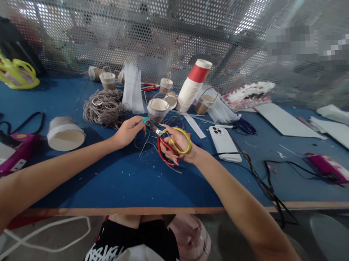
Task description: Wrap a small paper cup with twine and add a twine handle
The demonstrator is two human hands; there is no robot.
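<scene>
My right hand (pixel 179 144) is wrapped round a pair of scissors (pixel 166 149) with a red and a yellow handle loop. Their blades point up and left, towards the fingertips of my left hand (pixel 131 129). Those fingers, one nail teal, are pinched together beside the blades; what is between them is too small to make out. Just behind the blades stands a small cup-shaped bucket (pixel 157 110) with a pale rim band and a thin handle. Thin grey strands and loose wires lie on the blue table (pixel 107 184) under my hands.
Behind my left hand lies a bundle of grey cord (pixel 104 108). A leaning stack of paper cups (pixel 192 86) stands at the back, near white strips (pixel 132 90). A covered cup (pixel 65 134) lies left; a phone (pixel 224 143) and black cables (pixel 252 169) lie right.
</scene>
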